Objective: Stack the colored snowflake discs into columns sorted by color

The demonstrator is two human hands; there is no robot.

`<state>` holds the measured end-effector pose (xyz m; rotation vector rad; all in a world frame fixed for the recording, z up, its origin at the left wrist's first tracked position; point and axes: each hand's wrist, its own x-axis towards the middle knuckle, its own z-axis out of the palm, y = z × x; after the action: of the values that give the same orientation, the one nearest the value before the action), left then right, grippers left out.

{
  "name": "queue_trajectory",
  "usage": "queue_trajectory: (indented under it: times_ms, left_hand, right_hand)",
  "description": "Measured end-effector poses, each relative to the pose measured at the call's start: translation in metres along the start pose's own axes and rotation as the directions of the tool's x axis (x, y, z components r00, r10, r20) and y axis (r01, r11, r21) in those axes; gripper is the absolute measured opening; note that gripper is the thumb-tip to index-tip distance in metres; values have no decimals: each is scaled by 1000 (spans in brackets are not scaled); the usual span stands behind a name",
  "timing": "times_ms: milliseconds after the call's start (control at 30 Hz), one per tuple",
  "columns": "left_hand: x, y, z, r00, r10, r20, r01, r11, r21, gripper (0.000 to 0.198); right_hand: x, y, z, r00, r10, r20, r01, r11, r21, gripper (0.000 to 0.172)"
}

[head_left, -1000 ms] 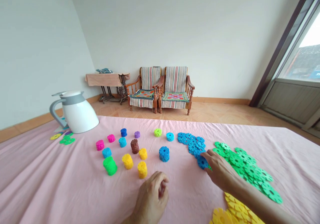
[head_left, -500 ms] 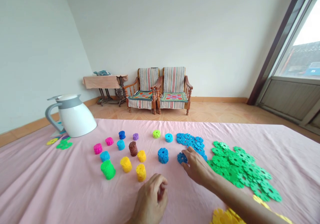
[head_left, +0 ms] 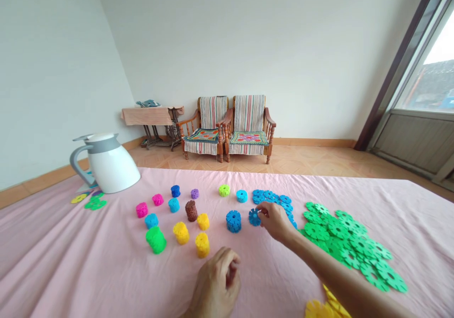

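Observation:
My right hand (head_left: 275,219) pinches a blue notched plastic disc (head_left: 254,217) by its right edge, tilted up just right of a stack of blue discs (head_left: 233,221). Behind that hand lies a loose spread of blue discs (head_left: 273,197), partly covered by it. My left hand (head_left: 218,280) rests curled near the front of the pink cloth; its fingertips bend inward and I cannot make out anything in them. Close to its upper left stands a yellow stack (head_left: 202,245).
More small stacks stand leftward, including a brown stack (head_left: 191,211) and a green stack (head_left: 156,240). A white jug (head_left: 115,167) is at the far left. Loose green discs (head_left: 340,233) and yellow discs (head_left: 319,309) lie to the right. Two chairs (head_left: 248,129) stand beyond the cloth.
My right hand has lifted the blue disc, which lay nearly flat and is now tilted upward between the fingers. The view has shifted slightly; my left hand keeps its pose.

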<state>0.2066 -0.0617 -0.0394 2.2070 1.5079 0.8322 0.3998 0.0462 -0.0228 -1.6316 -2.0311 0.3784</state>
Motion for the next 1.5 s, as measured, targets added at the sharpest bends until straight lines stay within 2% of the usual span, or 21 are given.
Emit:
queue_trajectory:
  times_ms: [167, 267, 467, 767, 867, 1033, 1133, 1233, 1367, 1500]
  left_hand:
    - [0, -1, 1, 1000, -5, 6, 5, 1000, -13, 29]
    - [0, -1, 1, 1000, -8, 12, 8, 1000, -11, 30]
    - [0, 0, 1, 1000, -18, 23, 17, 999, 27, 29]
    - [0, -2, 1, 1000, -4, 25, 3, 999, 34, 27]
    - [0, -3, 2, 1000, 2, 28, -2, 1000, 31, 29]
    - [-2, -4, 4, 999, -1, 38, 0, 1000, 24, 30]
    - [-1, -3, 3, 999, -10, 35, 9, 1000, 24, 31]
    - [0, -2, 3, 999, -10, 39, 8, 1000, 30, 29]
    - [1, -2, 3, 999, -1, 34, 0, 999, 34, 29]
    - [-1, -3, 3, 999, 0, 35, -2, 999, 39, 29]
  right_hand:
    - [2, 9, -1, 1000, 19, -20, -19, 1000, -5, 30]
    - [-3, 10, -1, 999, -31, -31, 30, 999, -27, 31]
    - [-14, -1, 1, 983, -184, 23, 185, 980, -73, 35]
    - [-14, 1, 11, 975, -223, 13, 223, 969, -105, 39]
    - [-13, 13, 0, 975, -222, -10, 220, 971, -98, 37]
    - [-19, 52, -34, 984, -176, -34, 170, 978, -124, 21]
    - [-32, 72, -44, 975, -222, 18, 222, 964, -147, 27]
    - [-45, 76, -43, 951, -300, 81, 310, 935, -173, 41]
    - [-48, 61, -43, 934, -308, 180, 342, 918, -202, 56]
    - [-39, 45, -51, 920, -266, 289, 342, 904, -256, 49]
